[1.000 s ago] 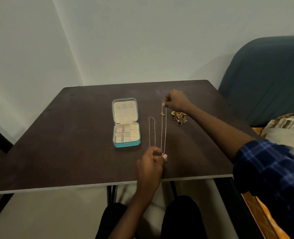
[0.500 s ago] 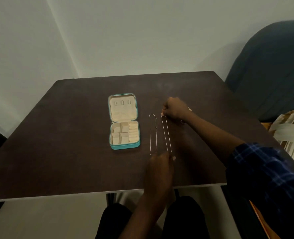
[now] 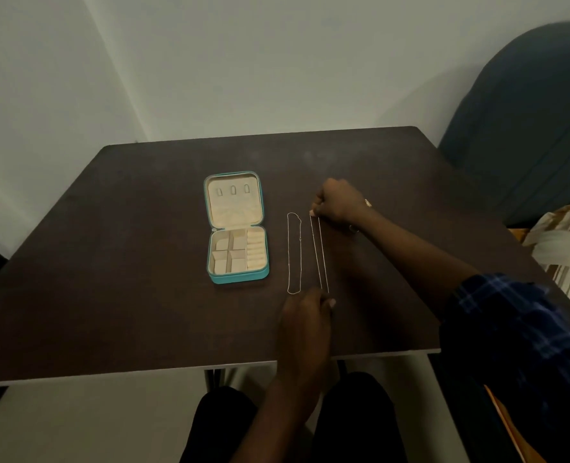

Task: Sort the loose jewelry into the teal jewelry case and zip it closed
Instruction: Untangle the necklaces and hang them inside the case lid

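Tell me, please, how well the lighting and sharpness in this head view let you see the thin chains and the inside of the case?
Head view: dim, flat light, no glare; the teal case interior reads clearly, pale against the dark table; the loose chain and the stretched chain show only as faint lines; left hand slightly soft; wide-angle bending at edges.

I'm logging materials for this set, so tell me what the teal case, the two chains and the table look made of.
Teal jewelry case: smooth teal shell, likely faux leather, with a matte cream, velvety-looking lining.
Stretched chain, pinched by the right hand and left hand: fine pale metal, thin and glinting.
Loose chain: the same look.
Table: dark matte brown top, probably laminate.
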`<state>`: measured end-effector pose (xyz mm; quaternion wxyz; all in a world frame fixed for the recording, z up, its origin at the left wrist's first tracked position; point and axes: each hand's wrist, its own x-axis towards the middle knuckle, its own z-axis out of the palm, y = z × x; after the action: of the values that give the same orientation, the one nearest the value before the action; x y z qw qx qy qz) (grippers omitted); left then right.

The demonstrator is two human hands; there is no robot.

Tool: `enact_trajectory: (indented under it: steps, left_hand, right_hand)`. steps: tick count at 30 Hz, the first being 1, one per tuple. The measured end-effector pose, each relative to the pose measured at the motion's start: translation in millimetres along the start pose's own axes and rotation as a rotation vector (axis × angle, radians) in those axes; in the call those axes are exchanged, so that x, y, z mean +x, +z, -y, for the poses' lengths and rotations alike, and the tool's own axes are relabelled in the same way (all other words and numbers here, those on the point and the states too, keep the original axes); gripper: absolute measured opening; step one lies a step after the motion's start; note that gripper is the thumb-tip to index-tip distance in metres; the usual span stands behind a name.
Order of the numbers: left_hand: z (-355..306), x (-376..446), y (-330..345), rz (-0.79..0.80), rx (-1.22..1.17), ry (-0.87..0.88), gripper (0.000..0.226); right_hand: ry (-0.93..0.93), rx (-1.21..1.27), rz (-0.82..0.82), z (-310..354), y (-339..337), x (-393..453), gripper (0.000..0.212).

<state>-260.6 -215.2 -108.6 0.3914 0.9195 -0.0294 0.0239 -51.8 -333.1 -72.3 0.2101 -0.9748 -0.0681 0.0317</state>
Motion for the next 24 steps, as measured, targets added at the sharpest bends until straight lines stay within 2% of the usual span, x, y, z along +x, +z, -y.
enact_trajectory:
  steps: [12, 18, 24]
  left_hand:
    - [8, -3, 4, -0.103, 0.101, 0.130, 0.019]
    - [11, -4, 6, -0.179, 0.163, 0.159, 0.010]
    - [17, -7, 8, -0.191, 0.223, 0.192, 0.018]
  right_hand:
    - [-0.030, -0.060, -0.094, 1, 6, -8, 0.020]
    - [-0.068, -0.131, -0.139, 3, 7, -11, 0.018]
    - [-0.158, -0.232, -0.213, 5, 10, -17, 0.023]
